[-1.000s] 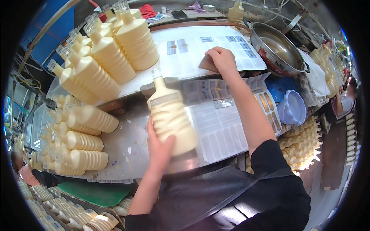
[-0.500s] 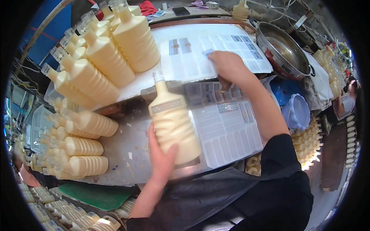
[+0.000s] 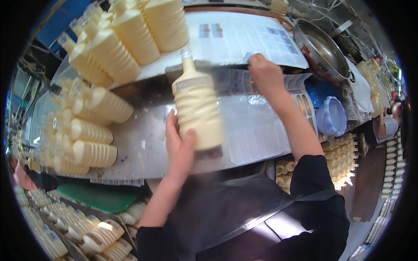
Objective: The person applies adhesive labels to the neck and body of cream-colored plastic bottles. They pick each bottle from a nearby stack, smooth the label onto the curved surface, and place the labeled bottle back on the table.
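A cream ribbed plastic bottle (image 3: 198,115) with a clear neck stands on the metal worktop in front of me, leaning slightly. My left hand (image 3: 179,145) is wrapped round its lower left side, thumb across the front. A greyish label strip (image 3: 191,83) shows on the bottle's shoulder. To the right, my right hand (image 3: 268,77) pinches a small bluish sticker (image 3: 247,57) between thumb and fingers. That sticker is near the front edge of a white sticker sheet (image 3: 233,41), partly used, on the raised board.
Cream bottles stand on the board at left (image 3: 109,48), and more lie piled below them (image 3: 91,130). Translucent label sheets (image 3: 257,130) cover the worktop right of my bottle. At right are a metal pan (image 3: 324,52) and a lavender plastic basket (image 3: 332,116). Crated bottles (image 3: 102,235) fill the lower left.
My right hand has drawn the sticker toward me, from over the sheet to its near edge. My left hand keeps hold of the bottle. The whole view has tilted downward.
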A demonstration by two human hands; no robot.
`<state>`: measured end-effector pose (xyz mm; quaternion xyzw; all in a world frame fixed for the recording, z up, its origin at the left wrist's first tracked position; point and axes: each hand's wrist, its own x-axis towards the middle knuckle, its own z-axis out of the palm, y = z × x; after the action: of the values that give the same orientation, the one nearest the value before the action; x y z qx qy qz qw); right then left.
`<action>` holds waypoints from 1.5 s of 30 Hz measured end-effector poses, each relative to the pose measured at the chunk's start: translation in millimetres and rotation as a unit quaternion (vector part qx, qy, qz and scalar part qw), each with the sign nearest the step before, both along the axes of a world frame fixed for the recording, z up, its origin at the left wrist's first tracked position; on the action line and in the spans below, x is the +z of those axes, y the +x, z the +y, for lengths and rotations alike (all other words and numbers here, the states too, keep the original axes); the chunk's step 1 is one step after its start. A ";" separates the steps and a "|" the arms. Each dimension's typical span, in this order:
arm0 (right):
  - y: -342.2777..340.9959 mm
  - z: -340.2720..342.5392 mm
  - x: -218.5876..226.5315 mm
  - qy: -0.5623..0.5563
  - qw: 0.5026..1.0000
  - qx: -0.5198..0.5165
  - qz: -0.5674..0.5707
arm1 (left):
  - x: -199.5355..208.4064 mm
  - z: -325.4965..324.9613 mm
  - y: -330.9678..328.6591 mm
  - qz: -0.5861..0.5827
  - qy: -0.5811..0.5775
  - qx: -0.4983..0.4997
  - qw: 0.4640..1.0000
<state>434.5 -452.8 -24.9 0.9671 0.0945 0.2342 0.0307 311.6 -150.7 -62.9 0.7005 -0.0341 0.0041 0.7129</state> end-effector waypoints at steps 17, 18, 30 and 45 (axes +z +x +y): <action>-10.1 30.3 23.4 0.122 0.988 -0.092 0.012 | -2.8 10.4 -11.4 0.003 0.030 -0.009 0.999; -2.0 25.7 19.2 0.086 0.991 -0.099 0.040 | -1.5 9.9 -11.8 0.008 0.022 -0.010 1.000; -46.8 41.6 32.3 0.240 0.958 0.158 0.008 | -0.8 17.2 -12.3 0.017 0.023 -0.026 0.999; -129.5 85.9 1.4 0.182 0.917 0.350 0.067 | -15.0 3.7 -2.9 -0.037 0.058 0.040 0.997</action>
<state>304.9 -366.9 -23.5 0.8745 0.3847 0.1778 -0.2357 308.7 -147.1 -77.9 0.7407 -0.0323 0.0568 0.6687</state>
